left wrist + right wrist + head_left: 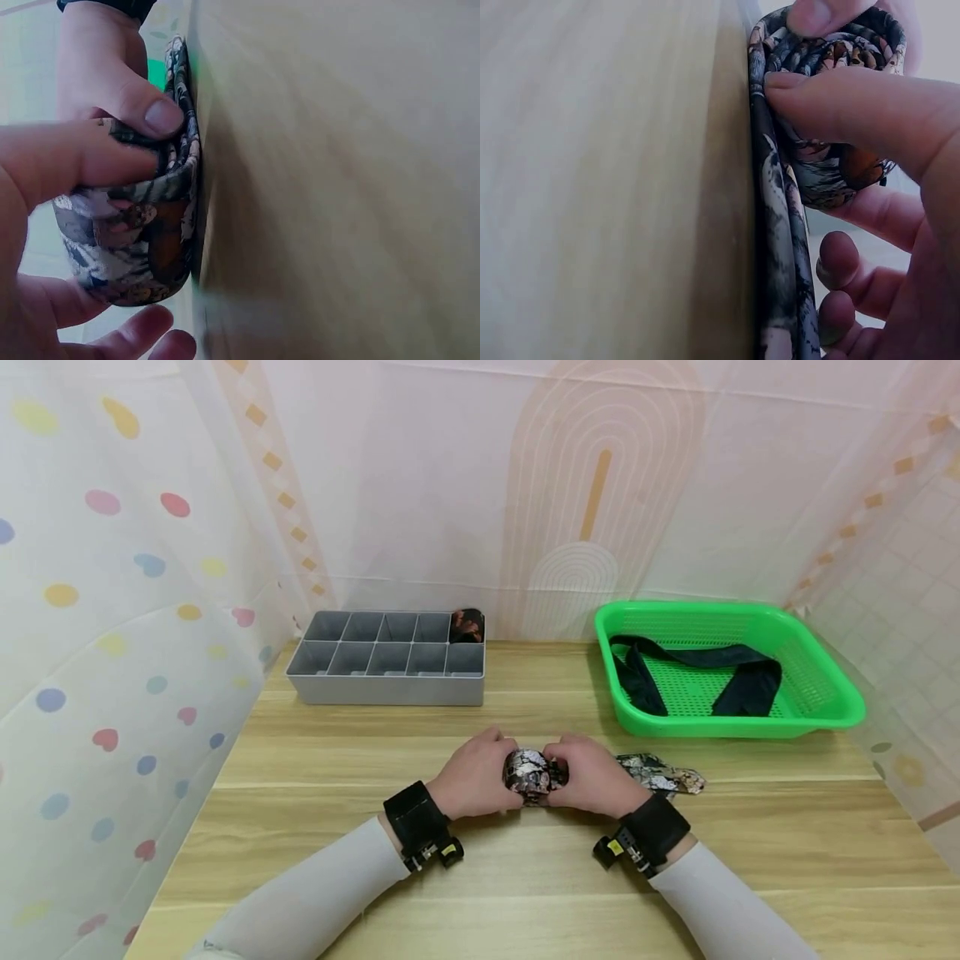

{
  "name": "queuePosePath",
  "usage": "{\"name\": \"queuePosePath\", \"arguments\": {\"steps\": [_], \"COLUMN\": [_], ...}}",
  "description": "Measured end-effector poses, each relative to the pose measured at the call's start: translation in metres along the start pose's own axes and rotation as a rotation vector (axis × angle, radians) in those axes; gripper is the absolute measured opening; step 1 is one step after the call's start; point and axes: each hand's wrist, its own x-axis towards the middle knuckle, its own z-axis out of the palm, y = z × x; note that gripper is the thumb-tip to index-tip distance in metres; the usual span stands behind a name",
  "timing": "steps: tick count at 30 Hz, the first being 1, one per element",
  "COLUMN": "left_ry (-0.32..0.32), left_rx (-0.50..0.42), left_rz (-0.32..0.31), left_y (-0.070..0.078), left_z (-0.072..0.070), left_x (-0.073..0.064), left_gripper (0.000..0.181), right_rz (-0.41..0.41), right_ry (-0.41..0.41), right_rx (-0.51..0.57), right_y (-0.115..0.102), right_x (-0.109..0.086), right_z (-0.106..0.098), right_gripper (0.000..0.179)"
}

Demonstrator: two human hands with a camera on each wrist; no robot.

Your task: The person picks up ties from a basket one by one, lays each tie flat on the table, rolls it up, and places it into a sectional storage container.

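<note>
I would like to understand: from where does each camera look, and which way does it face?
Head: worn on the head, facing forward and down at the table, patterned cloth and green basket; both sleeves, left grip and right grip show.
Left wrist: on that wrist, facing the patterned cloth; the left grip is near, the right grip beyond.
Right wrist: on that wrist, facing the same cloth; the right grip is near, the left grip beyond.
Both wrist views share the cloth and a sideways table.

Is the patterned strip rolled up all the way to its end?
No, the head view shows an unrolled tail of the patterned strip lying on the table beyond the right hand.
</note>
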Motion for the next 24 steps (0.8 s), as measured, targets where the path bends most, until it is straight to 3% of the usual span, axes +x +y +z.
{"name": "queuePosePath", "arguments": {"steps": [5, 8, 15, 20, 24], "left_ry": [0.018, 0.024, 0.023, 0.023, 0.017], "left_rx": [0.004, -0.006, -0.001, -0.007, -0.023], "left_rz": [0.008, 0.004, -0.033, -0.053, -0.031], "left_y": [-0.0021, -0.0015, 0.0015, 0.0026, 0.0029], "left_z": [0.0014, 0.0015, 0.001, 0.001, 0.0005], "left_x": [0.0003, 0.0002, 0.0005, 0.0002, -0.0005], "left_gripper": [0.04, 0.038, 0.044, 0.049, 0.052], "right_rz": [-0.014, -0.005, 0.024, 0.036, 0.054], "right_ry": [0.02, 0.034, 0.068, 0.027, -0.01], "right_rx": [0.088, 0.142, 0.099, 0.079, 0.084], "right_y": [-0.0051, -0.0076, -0.0074, -0.0041, -0.002], "right_x": [-0.0012, -0.0024, -0.0037, -0.0031, -0.002], "right_z": [-0.0006, -0.0014, -0.0052, -0.007, -0.0072], "right_gripper": [0.05, 0.047, 0.038, 0.037, 0.034]}}
